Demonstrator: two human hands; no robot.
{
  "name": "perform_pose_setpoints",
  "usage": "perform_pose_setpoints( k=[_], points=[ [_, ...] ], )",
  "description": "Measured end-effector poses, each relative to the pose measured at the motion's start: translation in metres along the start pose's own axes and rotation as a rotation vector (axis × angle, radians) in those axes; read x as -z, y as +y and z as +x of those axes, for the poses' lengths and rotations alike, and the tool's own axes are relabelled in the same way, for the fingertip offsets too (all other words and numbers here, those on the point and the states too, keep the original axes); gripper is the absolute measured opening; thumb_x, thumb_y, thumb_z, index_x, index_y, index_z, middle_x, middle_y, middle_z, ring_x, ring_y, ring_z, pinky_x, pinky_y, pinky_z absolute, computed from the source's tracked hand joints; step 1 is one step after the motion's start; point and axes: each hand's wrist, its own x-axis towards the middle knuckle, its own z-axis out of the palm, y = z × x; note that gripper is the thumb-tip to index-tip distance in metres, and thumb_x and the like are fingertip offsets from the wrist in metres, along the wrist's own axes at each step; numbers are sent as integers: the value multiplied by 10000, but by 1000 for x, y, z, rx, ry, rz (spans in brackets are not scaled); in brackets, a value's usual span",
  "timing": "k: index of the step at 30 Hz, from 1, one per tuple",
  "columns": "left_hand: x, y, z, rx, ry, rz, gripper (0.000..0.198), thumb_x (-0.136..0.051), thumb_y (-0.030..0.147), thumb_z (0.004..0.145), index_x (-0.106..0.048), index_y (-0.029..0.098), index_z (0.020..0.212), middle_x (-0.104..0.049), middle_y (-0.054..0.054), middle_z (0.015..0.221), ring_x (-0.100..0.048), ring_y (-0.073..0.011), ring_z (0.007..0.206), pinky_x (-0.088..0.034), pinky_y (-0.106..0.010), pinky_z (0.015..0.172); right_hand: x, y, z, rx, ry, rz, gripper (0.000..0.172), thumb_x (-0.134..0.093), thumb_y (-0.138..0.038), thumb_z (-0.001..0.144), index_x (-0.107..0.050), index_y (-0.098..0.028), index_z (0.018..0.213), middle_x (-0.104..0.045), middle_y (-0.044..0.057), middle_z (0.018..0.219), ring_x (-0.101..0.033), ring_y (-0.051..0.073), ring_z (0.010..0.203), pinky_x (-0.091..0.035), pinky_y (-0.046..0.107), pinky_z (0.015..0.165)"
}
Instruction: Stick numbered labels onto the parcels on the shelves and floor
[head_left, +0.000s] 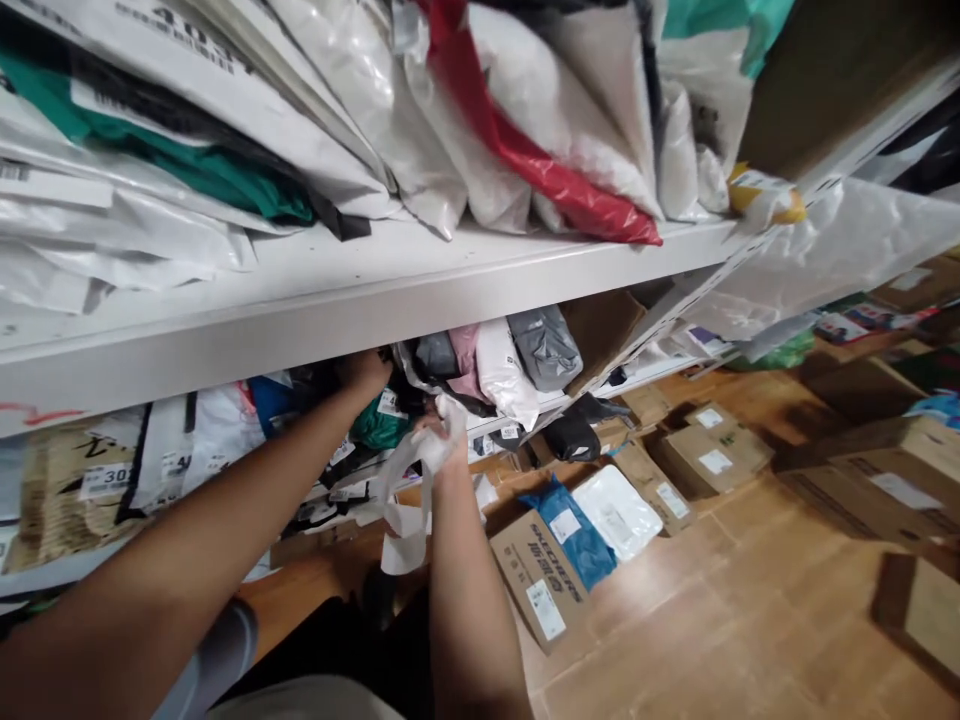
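Note:
My left hand (366,374) reaches into the lower shelf, among dark and green plastic parcels. Its fingers are hidden behind the shelf edge and in the shadow. Beside it lies a green parcel (381,424) with a white number label. My right hand (448,448) is close by at the front of the same shelf, its fingers curled and partly covered by a long white paper strip (409,545). The strip loops over this hand and hangs down to its left. Just beyond are a white parcel (504,370), a pink one (465,355) and a grey one (546,347).
An upper white shelf (450,290) packed with bagged parcels juts out above my hands. On the wooden floor to the right stand a Skechers carton (536,580), a blue parcel (574,530), a white parcel (619,512) and several cardboard boxes. Clear plastic sheeting (832,250) hangs off the shelf end.

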Motion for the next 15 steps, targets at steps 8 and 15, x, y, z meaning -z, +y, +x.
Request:
perform_pose_setpoints(
  k=[8, 15],
  points=[
    [-14, 0, -29, -135, 111, 96, 356, -504, 208, 836, -565, 99, 1170, -556, -206, 1268, -445, -359, 1248, -319, -464, 1048, -21, -25, 10, 94, -131, 271, 127, -580, -130, 778, -533, -202, 685, -589, -104, 632, -198, 14, 329, -334, 112, 339],
    [-18, -11, -13, -180, 80, 14, 395, -546, 310, 828, -587, 100, 1160, -628, -176, 1170, -517, -341, 1174, -375, -436, 1005, -13, -37, 6, 35, -70, -6, 94, -549, -248, 828, -614, -204, 777, -587, -82, 643, -220, 25, 322, -415, 149, 393]
  ],
)
